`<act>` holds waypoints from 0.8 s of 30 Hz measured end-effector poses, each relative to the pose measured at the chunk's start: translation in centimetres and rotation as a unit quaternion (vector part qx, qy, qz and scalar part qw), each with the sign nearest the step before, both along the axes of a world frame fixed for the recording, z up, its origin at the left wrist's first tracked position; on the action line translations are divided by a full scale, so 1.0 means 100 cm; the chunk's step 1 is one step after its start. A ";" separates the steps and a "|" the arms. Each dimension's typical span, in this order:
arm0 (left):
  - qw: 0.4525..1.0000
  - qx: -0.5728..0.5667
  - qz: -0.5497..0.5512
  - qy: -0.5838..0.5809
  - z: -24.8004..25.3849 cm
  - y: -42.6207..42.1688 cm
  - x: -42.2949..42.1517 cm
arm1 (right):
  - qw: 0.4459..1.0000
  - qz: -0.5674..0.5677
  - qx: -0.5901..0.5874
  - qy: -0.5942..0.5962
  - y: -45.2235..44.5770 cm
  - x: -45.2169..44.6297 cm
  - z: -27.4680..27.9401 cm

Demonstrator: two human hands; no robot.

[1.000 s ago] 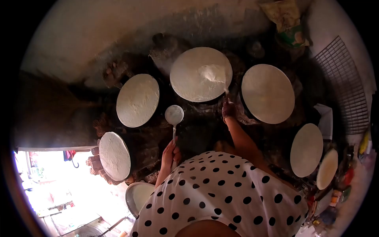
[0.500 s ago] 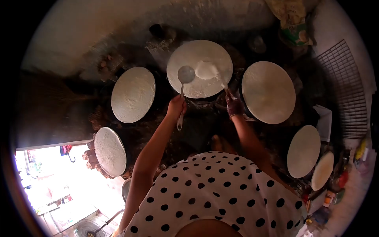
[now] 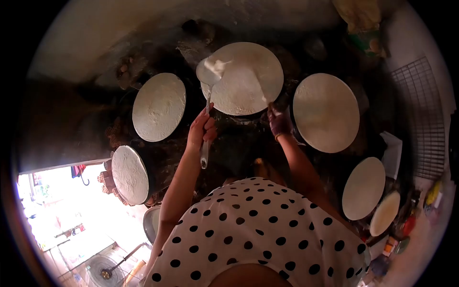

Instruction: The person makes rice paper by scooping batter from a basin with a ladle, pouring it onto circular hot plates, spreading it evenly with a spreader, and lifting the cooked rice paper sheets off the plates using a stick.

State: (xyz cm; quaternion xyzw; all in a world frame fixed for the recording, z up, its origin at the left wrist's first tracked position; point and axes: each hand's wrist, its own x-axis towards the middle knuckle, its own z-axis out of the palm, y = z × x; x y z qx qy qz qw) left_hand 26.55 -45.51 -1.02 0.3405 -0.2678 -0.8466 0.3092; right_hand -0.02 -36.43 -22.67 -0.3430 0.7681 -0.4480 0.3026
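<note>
In my left hand (image 3: pixel 203 128) is the handle of a long metal ladle (image 3: pixel 207 98), its bowl over the left edge of the middle round griddle (image 3: pixel 246 107). White batter (image 3: pixel 220 66) shows at the bowl. A pale layer covers the griddle's top. My right hand (image 3: pixel 280 122), in a dark glove, closes round the short handle of a spreading tool (image 3: pixel 265 99) at the griddle's lower right edge. The tool's far end is blurred, so its exact shape cannot be made out.
Other pale-topped round griddles stand in an arc: left (image 3: pixel 159 107), lower left (image 3: pixel 130 175), right (image 3: pixel 326 113) and lower right (image 3: pixel 364 188). A wire rack (image 3: pixel 418 115) leans on the right wall. A bright doorway with a fan (image 3: pixel 106 271) lies at lower left.
The ladle has moved left and up to the griddle's edge, with white batter now at its bowl. The white mound in the griddle's middle no longer shows. My right hand has shifted slightly.
</note>
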 end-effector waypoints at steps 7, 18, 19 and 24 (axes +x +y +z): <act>0.992 0.117 0.042 -0.031 -0.011 0.022 0.037 | 0.983 -0.016 0.091 0.158 0.045 0.012 0.028; 0.984 0.130 0.066 -0.107 -0.011 0.163 0.183 | 0.938 0.025 0.174 0.299 0.019 0.044 0.086; 0.984 0.125 0.086 -0.097 -0.008 0.181 0.205 | 0.928 0.038 0.163 0.333 0.009 0.043 0.097; 0.978 0.109 0.153 0.095 -0.008 0.272 0.287 | 0.956 0.018 0.056 0.287 -0.040 0.044 0.061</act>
